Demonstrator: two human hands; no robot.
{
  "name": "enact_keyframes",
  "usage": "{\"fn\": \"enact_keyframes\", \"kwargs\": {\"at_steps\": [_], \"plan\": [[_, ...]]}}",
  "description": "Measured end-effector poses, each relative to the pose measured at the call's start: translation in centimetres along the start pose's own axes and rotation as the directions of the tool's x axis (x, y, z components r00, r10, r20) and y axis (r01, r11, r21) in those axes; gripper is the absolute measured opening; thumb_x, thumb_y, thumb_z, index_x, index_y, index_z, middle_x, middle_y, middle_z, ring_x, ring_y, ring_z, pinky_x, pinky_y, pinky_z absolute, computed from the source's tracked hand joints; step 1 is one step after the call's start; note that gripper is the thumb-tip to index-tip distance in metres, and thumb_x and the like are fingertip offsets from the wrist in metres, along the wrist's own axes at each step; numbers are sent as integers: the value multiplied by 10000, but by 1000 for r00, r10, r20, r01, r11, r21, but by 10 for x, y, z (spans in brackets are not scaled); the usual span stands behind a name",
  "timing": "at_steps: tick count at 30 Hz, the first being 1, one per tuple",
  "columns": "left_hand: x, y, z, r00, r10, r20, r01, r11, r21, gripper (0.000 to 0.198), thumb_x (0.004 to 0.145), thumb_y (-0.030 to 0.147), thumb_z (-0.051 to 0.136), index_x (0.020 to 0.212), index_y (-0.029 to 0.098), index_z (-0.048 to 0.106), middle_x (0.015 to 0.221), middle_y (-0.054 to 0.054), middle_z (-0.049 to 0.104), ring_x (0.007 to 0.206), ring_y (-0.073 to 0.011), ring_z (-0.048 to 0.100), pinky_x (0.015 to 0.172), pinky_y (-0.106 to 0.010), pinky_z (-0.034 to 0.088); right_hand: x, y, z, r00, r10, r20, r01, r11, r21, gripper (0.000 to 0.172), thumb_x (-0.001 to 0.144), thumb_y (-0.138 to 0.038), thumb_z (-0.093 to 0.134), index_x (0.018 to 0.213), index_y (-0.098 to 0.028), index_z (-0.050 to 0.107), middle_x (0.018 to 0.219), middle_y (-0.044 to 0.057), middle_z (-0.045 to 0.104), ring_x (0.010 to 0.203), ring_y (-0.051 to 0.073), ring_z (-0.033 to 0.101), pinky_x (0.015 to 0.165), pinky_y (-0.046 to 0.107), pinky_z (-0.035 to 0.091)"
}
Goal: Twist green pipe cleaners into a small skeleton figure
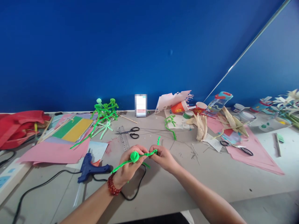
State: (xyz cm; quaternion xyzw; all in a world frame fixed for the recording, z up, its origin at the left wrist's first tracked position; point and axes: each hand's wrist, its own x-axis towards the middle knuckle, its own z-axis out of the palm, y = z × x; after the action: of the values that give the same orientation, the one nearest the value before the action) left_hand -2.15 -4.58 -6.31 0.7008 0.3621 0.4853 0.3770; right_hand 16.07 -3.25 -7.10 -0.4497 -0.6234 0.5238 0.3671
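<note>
Left hand [129, 164] and right hand [164, 158] pinch a green fuzzy piece [152, 153] over a crowded table [210, 183]

The green piece is held between the two hands, just above the near part of the table. The left fingers close on its stem beside a coiled ball [135, 156]; the right thumb and fingers are closed on the twisted end. The palms and several fingertips are hidden, and parts of the stem vanish behind the fingers. A green strand [159, 140] rises behind the right hand; whether it joins the held piece cannot be told. Both forearms are cut off by the lower edge, and a red beaded bracelet [114, 186] circles the left wrist.

A blue glue gun [92, 168] lies left of the hands, its black cord partly covered by the left arm. At the left edge, a red bag [21, 129] and a white power strip [14, 177] are cut off; white flowers [289, 99] run out at the right. Green figures [106, 109] overlap, so their limbs are hard to separate.

A tipped red cup [179, 106] carries yellow lettering, too small to read surely. Dark characters on torn white paper [173, 101] are likewise illegible. An upright screen [140, 105] by the blue wall [140, 46] is blurred into blocks, its content unreadable. A white container [272, 125] bears a round green emblem without legible words.
</note>
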Motion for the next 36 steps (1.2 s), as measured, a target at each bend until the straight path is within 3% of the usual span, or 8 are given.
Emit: {"fn": "enact_keyframes", "kwargs": {"at_steps": [6,12,15,20,25,29,32,36], "plan": [[-1,-4,0,996,14,-93,-4,995,104,73,887,199,581,846,217,523,899,-35,667,808,-154,650,711,-268,533,-2,-2,3,999,2,35,-3,1000,16,237,809,-336,581,649,-180,506,571,-50,421,518,85,342,484,209,269],[-1,-8,-2,987,77,-144,-42,973,229,84,889,173,579,864,217,511,909,-39,647,779,-147,615,710,-274,512,-10,-6,4,982,-178,69,186,971,-151,244,882,-337,563,700,-181,517,654,-23,501,557,91,410,501,196,325],[0,-7,-3,986,105,-131,-69,964,255,60,896,174,563,860,208,528,888,-29,647,767,-145,612,705,-273,511,-15,-9,3,943,-322,80,328,865,-380,107,899,-275,546,864,-186,594,734,-5,586,554,90,467,517,195,362],[0,-8,-4,995,92,-44,-78,965,249,63,904,195,542,844,204,557,906,-35,654,793,-154,624,719,-275,512,-15,-13,-6,796,-603,62,516,619,-592,170,963,-207,459,947,-190,628,882,63,685,731,125,627,591,196,436],[-1,-5,-1,996,89,28,-93,976,198,52,894,181,548,855,204,572,884,-26,642,775,-147,617,691,-254,508,-12,-16,-20,749,-653,111,582,569,-581,143,964,-209,483,897,-189,609,810,40,681,703,121,626,568,204,428],[2,-7,-1,993,-30,-115,43,992,117,87,879,217,568,795,203,553,880,-26,633,732,-141,603,627,-235,503,-13,-15,-23,720,-660,215,583,407,-703,128,932,-198,539,1040,-187,605,969,50,704,758,124,645,543,220,391],[5,-11,-2,968,-101,-231,125,988,92,108,848,242,605,768,212,540,878,-20,647,779,-155,619,666,-242,505,-13,-13,-20,720,-643,262,554,304,-775,184,948,-135,471,1040,-193,620,920,35,704,751,124,636,553,232,376],[5,-12,-3,966,-141,-218,161,984,79,137,857,283,607,754,214,547,872,-18,662,766,-157,617,668,-257,503,-12,-12,-15,708,-655,264,539,260,-801,219,951,-122,444,949,-201,649,838,20,688,713,124,611,537,249,350]]}}
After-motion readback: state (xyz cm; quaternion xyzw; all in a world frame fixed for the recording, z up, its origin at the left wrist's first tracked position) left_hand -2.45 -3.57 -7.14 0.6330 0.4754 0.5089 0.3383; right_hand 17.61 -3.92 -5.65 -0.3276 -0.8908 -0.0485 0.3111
